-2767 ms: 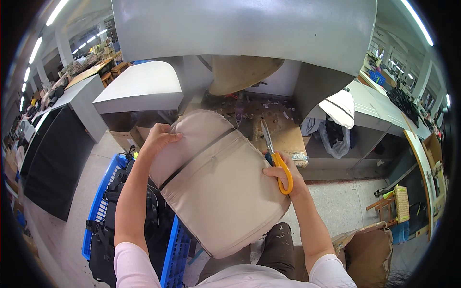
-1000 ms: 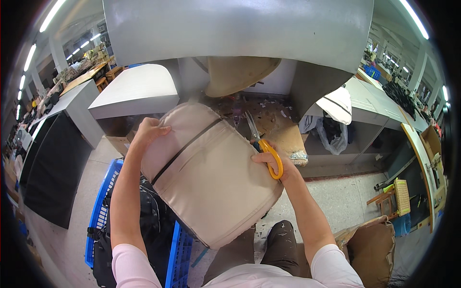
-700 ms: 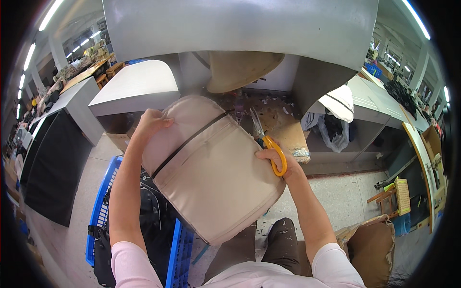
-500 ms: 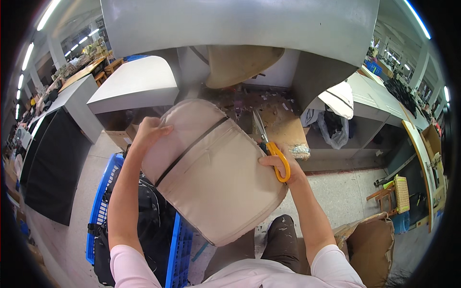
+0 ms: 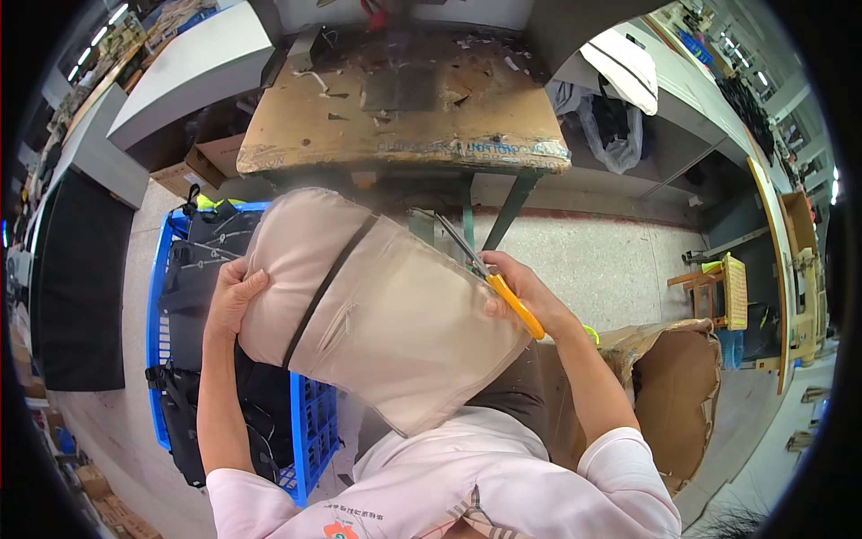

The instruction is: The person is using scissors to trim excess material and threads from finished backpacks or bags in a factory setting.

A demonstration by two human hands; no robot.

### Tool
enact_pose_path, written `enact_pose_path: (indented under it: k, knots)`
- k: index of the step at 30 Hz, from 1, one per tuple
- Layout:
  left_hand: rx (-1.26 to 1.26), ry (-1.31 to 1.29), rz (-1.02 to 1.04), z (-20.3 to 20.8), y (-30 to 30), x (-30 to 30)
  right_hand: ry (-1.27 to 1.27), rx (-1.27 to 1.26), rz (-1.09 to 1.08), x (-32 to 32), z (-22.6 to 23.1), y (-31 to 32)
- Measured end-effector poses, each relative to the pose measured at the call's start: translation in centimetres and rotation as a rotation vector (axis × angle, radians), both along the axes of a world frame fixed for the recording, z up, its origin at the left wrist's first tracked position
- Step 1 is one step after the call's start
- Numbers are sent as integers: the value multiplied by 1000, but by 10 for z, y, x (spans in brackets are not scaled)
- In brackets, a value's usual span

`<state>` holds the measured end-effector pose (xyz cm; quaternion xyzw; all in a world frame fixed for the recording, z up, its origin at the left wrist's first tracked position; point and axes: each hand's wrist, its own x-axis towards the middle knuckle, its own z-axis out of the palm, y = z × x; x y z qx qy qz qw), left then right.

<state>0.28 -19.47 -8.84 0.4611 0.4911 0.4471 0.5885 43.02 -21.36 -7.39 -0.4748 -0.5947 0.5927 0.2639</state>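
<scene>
The fingers (image 5: 254, 284) of the left hand (image 5: 228, 305) pinch the rounded end of a beige fabric piece (image 5: 417, 314), the thumb lying on its upper face and the other fingers mostly hidden at its edge. In this head view, the right hand (image 5: 532, 292) closes around orange-handled scissors (image 5: 508, 297) while its thumb presses on the fabric's right edge; how the rest of its fingers sit cannot be told. The blades point up and leftward, beside the cloth; whether they are parted is unclear.

The fabric is held up between both hands, tilted, in front of the person's body. A dark strip (image 5: 330, 287) crosses it nearer the left hand, and its lowest corner hangs in front of the white shirt (image 5: 539, 467).

Under the left forearm stands a blue crate (image 5: 314, 422) holding black bags (image 5: 180, 440). Beyond the fabric is a low table (image 5: 301, 135) topped with cardboard, with scraps scattered over it. An open cardboard box (image 5: 678, 395) stands beside the right forearm, and a wooden chair (image 5: 734, 292) is farther right.
</scene>
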Motion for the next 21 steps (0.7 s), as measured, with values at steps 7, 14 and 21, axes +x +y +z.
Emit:
enact_pose_path:
  k: [7, 14, 21]
  knots:
    - [81, 19, -68, 4, 7, 10, -479, 444, 12, 21, 11, -17]
    - [88, -21, -46, 4, 2, 9, -725, 599, 27, 28, -17, -18]
    - [95, -28, -23, 3, -3, -1, -760, 662, 15, 19, -32, -17]
